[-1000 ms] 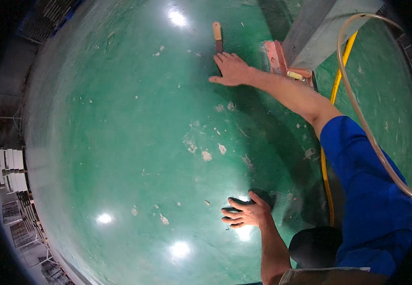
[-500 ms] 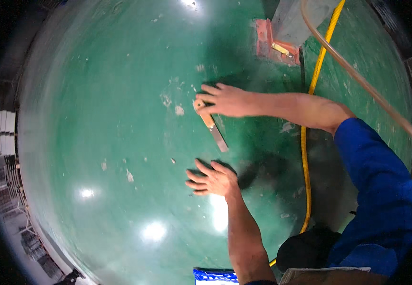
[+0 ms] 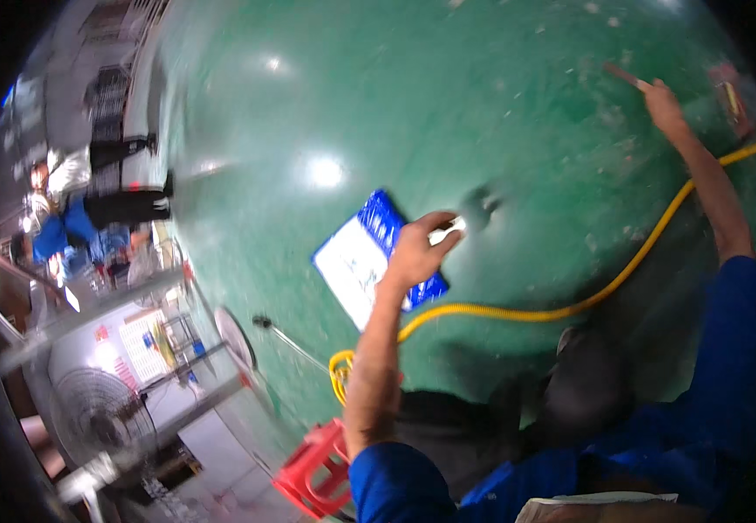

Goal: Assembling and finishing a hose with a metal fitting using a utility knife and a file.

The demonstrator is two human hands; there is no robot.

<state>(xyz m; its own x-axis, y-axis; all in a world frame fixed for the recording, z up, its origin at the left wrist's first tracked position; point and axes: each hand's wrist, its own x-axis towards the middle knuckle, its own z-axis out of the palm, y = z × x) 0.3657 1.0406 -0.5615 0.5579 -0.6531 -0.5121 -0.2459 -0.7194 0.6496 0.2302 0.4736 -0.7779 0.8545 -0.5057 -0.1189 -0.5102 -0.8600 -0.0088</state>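
Note:
My right hand [image 3: 664, 106], its arm stretched out to the far right, is closed around the handle of a scraper. The flat metal blade of the scraper [image 3: 622, 74] points away to the upper left over the green floor; the fingers mostly cover its handle. My left hand [image 3: 415, 253] hovers over a blue-and-white flat package [image 3: 350, 270] lying on the floor. Its thumb and forefinger are curved and apart, with a bright white patch between them that looks like floor glare; the other fingers are partly hidden.
A yellow hose [image 3: 517, 312] curves across the floor in front of my legs. A red plastic stool [image 3: 315, 471] stands at the lower left, near a fan [image 3: 103, 418] and a metal frame. People [image 3: 73, 209] are at the far left. A reddish bracket [image 3: 731, 100] sits at the far right.
The view has swung left and down. My right hand has closed on the scraper, which lay under its fingers. My left hand has left the floor spot and come over the package.

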